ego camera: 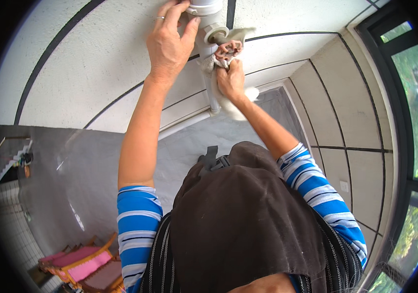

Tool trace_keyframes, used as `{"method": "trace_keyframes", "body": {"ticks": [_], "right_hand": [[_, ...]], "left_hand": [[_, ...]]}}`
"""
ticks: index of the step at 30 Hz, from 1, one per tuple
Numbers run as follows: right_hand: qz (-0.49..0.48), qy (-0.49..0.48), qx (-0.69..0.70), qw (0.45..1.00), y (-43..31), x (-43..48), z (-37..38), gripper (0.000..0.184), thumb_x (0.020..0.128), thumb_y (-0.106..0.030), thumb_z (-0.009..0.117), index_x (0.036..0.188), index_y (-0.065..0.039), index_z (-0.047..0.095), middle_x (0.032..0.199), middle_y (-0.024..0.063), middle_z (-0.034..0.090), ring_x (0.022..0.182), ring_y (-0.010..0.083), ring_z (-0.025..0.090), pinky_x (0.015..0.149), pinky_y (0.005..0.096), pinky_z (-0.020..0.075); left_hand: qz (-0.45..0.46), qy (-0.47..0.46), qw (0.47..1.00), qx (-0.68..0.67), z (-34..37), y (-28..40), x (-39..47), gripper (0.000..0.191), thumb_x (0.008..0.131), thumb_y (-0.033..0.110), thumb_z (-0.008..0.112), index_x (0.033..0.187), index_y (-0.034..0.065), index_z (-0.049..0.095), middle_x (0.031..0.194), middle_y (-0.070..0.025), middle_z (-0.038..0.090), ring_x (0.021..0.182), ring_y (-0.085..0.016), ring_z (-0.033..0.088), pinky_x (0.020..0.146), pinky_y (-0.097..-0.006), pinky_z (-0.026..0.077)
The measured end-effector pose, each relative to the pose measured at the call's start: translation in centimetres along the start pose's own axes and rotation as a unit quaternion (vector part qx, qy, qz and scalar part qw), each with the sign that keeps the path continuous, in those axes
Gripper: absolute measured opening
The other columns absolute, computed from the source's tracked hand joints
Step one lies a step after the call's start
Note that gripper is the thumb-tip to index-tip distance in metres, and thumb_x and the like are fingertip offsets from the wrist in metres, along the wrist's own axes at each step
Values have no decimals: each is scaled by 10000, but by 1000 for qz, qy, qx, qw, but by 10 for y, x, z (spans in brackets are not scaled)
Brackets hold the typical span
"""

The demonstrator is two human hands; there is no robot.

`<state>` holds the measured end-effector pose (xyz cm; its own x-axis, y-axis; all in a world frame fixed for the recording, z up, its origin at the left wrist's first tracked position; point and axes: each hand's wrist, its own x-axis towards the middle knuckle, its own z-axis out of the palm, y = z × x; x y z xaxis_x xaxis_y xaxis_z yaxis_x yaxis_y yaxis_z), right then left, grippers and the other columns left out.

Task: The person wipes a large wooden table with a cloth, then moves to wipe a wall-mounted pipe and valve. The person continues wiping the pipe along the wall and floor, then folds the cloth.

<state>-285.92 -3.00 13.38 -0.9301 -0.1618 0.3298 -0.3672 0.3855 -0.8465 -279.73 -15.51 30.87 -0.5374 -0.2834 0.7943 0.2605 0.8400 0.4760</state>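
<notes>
A white plastic pipe (206, 19) runs down the tiled wall, with a valve on it that has a red-brown handwheel (228, 50). My left hand (172, 44), a ring on one finger, is at the pipe's upper left side by a collar, thumb and fingertips against it. Just below the handwheel, my right hand (232, 78) grips a whitish cloth (227, 106). Part of the cloth lies around the pipe and behind the valve, and its loose end hangs blurred. The fingers inside the cloth are partly hidden.
A horizontal pipe (187, 124) runs along the foot of the wall over the grey floor (102, 175). Dark-framed windows (414, 110) and a wall socket (344, 186) are on the right. A wooden chair with pink cushions (88, 262) stands at lower left. A dark apron (245, 219) covers my front.
</notes>
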Motion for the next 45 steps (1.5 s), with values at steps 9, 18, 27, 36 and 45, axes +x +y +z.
{"method": "trace_keyframes", "body": {"ticks": [9,18,27,36,45], "right_hand": [[-109,-269,-113,950,-2,-88,-6,358,690,-38,599,1030,-100,694,1052,186,632,967,403,614,843,446,519],[182,101,262,942,35,-37,-37,322,823,-95,601,1129,4,625,913,102,688,831,184,639,741,330,523],[204,3,10,979,56,-59,62,379,802,-115,476,1117,46,613,1051,282,644,1019,414,616,902,450,478],[314,-21,211,925,65,-25,-23,362,771,-94,602,1099,57,626,943,187,678,838,246,665,695,392,539],[50,88,51,994,-29,-39,22,273,822,-98,577,1070,16,580,923,153,647,878,216,596,773,370,489]], "left_hand": [[128,25,991,43,8,-32,7,344,809,103,745,1143,99,666,1114,-57,651,807,-178,658,712,-306,562],[157,-1,987,-44,-6,-35,18,264,821,-15,622,1083,18,630,1108,-187,607,1016,-383,608,853,-420,505],[182,10,983,-7,-1,-42,16,250,834,-44,587,1074,10,627,1099,-200,606,991,-383,614,835,-418,506],[147,-20,989,-26,-5,-37,17,255,834,-54,578,1076,9,626,1094,-198,607,967,-373,618,803,-407,513],[132,-10,991,-18,-9,-25,15,257,844,-28,577,1085,46,626,1089,-172,621,961,-374,627,796,-408,517]]}}
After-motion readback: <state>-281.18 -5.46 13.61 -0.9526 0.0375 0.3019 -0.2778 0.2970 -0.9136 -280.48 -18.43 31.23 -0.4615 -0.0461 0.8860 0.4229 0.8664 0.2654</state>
